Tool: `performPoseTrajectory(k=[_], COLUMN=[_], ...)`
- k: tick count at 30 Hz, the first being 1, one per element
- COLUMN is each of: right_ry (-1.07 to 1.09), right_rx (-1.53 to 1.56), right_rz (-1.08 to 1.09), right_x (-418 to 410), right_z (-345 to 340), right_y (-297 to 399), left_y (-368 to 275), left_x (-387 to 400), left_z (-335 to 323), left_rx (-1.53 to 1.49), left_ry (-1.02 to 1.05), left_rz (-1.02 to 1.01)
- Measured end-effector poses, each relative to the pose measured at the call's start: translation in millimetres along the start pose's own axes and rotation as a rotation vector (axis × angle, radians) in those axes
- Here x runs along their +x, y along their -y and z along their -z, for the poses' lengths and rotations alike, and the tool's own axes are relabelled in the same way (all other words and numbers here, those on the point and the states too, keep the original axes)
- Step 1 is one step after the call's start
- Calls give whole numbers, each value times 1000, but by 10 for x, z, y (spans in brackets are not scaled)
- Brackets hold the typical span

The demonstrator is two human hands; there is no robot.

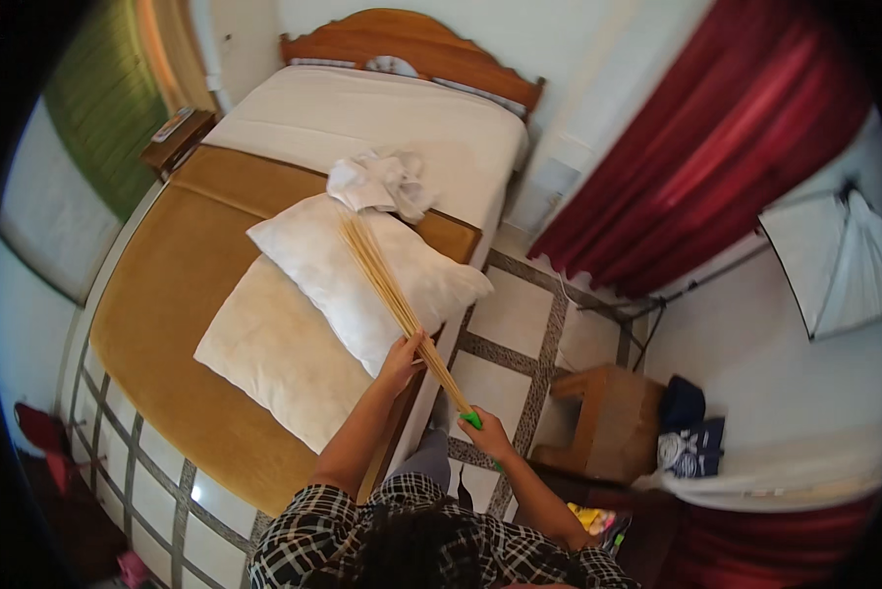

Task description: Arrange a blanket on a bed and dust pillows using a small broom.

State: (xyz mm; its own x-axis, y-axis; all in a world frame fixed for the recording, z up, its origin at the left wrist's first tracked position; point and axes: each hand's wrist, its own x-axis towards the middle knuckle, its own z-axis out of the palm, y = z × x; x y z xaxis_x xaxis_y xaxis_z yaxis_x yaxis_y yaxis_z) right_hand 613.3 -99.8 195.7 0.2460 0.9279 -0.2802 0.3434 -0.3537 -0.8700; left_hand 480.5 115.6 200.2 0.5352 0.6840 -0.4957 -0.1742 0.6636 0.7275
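Observation:
A stick broom [386, 287] of thin straw-coloured sticks runs slantwise in front of me. My right hand [489, 436] is closed around its green handle [472, 420]. Farther up, my left hand [403, 361] grips the bundle of sticks. The broom's spread tips lie over a white pillow [316, 243]; whether they touch it I cannot tell. Partly under that pillow is a second, yellowed pillow [264, 346]. Both rest on a brown mattress [168, 294], where a cream sheet [367, 103] covers the head end. A crumpled white cloth [382, 180] lies just beyond the pillows.
A carved wooden headboard [411, 44] stands against the wall. To the right are a red curtain [677, 177], a softbox light [831, 265] on a stand and a wooden table [618, 420]. A small nightstand [179, 143] is at far left. The tiled floor [511, 309] borders the bed.

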Motion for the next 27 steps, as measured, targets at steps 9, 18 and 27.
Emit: performPoseTrajectory(k=[9, 18, 27], right_ry=[-511, -508, -636], right_rx=[304, 848, 1096], right_rz=[-164, -146, -200], right_x=[-949, -586, -162], right_z=[-630, -1615, -2130], right_y=[-329, -917, -1061], left_y=[257, -102, -1057], left_x=[-115, 750, 1534], left_z=[706, 1988, 2564], left_rx=[616, 687, -26], left_ry=[-33, -452, -129], left_rz=[99, 82, 35])
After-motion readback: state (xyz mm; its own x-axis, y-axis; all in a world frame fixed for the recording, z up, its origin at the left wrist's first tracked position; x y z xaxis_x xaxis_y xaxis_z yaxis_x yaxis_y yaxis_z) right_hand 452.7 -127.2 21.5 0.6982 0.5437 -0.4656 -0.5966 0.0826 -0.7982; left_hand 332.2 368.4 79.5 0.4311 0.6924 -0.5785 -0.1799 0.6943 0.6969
